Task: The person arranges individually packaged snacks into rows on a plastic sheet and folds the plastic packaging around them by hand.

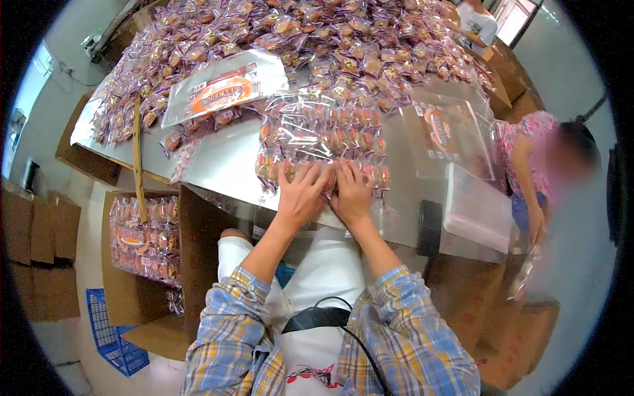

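Rows of small wrapped snacks (320, 135) lie side by side on the metal table (224, 162), with clear shiny plastic over the rows. My left hand (304, 193) rests at the near row, left of centre, its fingers spread over the packets. Beside it, my right hand (351, 191) lies on the same row with its fingers apart. Both hands press on the packets' near edge, thumbs close together. Behind the rows at the left is a printed clear bag (224, 89); another printed bag (439, 132) lies flat at the right.
A large heap of wrapped snacks (370, 39) covers the table's far part. Clear bags (477, 204) are stacked at the right near a dark object (429, 228). An open carton (198, 257) holds packed snacks at the left. A co-worker (528, 152) bends at the right; another person stands far right.
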`<action>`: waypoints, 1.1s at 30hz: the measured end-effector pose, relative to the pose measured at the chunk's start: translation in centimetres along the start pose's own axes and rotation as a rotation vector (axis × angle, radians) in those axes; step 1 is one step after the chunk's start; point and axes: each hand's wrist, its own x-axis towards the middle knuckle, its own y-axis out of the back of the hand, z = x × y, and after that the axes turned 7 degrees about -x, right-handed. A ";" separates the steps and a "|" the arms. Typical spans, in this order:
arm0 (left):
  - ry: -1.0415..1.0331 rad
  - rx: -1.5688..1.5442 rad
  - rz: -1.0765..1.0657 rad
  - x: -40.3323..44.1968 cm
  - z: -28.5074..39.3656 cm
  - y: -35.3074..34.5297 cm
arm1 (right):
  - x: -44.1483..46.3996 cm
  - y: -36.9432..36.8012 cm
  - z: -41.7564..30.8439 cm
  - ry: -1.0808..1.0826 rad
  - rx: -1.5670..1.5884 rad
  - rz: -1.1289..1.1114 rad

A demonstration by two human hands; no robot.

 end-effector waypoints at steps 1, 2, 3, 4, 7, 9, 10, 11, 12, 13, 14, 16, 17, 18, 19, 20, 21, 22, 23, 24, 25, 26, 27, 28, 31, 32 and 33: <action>-0.023 0.002 -0.002 -0.1 -0.1 0.0 | 0.0 0.0 -0.2 -0.002 -0.014 0.000; -0.006 0.021 0.014 -0.2 0.1 -0.2 | -0.2 0.1 -0.2 -0.003 -0.030 -0.002; -0.017 0.038 0.020 -0.3 -0.1 -0.3 | -0.2 0.0 -0.3 -0.002 -0.048 -0.001; -0.029 0.052 0.032 -0.3 -0.3 -0.5 | -0.2 -0.1 -0.3 -0.015 -0.006 0.000; -0.042 0.048 0.031 -0.3 -0.3 -0.8 | -0.2 0.1 -0.4 -0.028 -0.014 -0.001; -0.026 0.012 0.022 -0.1 -0.1 -0.2 | -0.4 -0.1 -0.3 -0.034 -0.021 0.002; -0.005 -0.016 0.020 0.1 0.4 0.5 | -0.4 -0.2 -0.3 -0.034 -0.021 0.005; 0.016 -0.044 0.017 0.3 0.7 0.8 | -0.4 -0.4 -0.3 -0.035 -0.005 0.012; 0.044 -0.048 0.022 0.4 0.8 0.6 | -0.3 -0.1 -0.3 -0.038 0.010 0.015; 0.072 -0.035 -0.021 0.4 0.6 0.5 | -0.4 0.2 -0.4 -0.041 0.025 0.017; 0.101 -0.024 -0.063 0.4 0.4 0.3 | -0.5 0.6 -0.3 -0.048 0.053 0.010; 0.189 -0.003 -0.210 0.7 0.7 1.1 | -0.8 0.5 -0.2 -0.056 0.076 0.029; 0.149 0.001 -0.151 0.8 0.5 1.2 | -0.8 0.4 -0.1 -0.062 0.086 0.042; 0.111 0.004 -0.095 0.7 0.4 1.2 | -0.7 0.3 -0.2 -0.065 0.086 0.077; 0.076 0.005 -0.041 0.6 0.4 1.2 | -0.8 0.3 -0.2 -0.070 0.081 0.078; 0.089 -0.020 -0.111 0.5 0.4 1.3 | -0.9 0.2 -0.3 -0.075 0.075 0.081; 0.092 -0.009 -0.122 0.7 0.5 1.4 | -0.8 0.2 -0.3 -0.079 0.068 0.085; 0.097 0.000 -0.134 0.8 0.7 1.6 | -0.7 0.2 -0.3 -0.069 0.052 0.088; 0.104 0.010 -0.144 0.9 0.8 1.5 | -0.7 0.3 -0.3 -0.054 0.068 0.073; 0.083 0.062 -0.145 0.8 0.4 0.9 | -0.6 0.5 -0.3 -0.036 0.085 0.058; 0.083 0.092 -0.135 0.5 0.3 0.3 | -0.6 0.7 -0.3 -0.018 0.103 0.046; 0.077 0.124 -0.122 0.4 0.3 -0.2 | -0.6 0.9 -0.3 -0.012 0.107 0.039; 0.066 0.154 -0.111 0.4 0.5 -0.2 | -0.2 1.5 -0.7 -0.023 0.142 0.014; 0.069 0.178 -0.147 0.4 0.8 0.2 | 0.1 2.4 -1.1 -0.041 0.171 -0.011; -0.014 0.109 -0.154 0.5 -0.6 0.3 | 0.2 1.9 -0.6 -0.019 0.169 0.040; 0.204 -0.092 -0.318 0.3 -2.1 -1.0 | 0.0 1.0 -0.6 -0.016 0.155 0.079; 0.131 -0.007 -0.266 0.5 -2.2 -0.4 | 0.2 1.0 -0.9 -0.015 0.141 0.113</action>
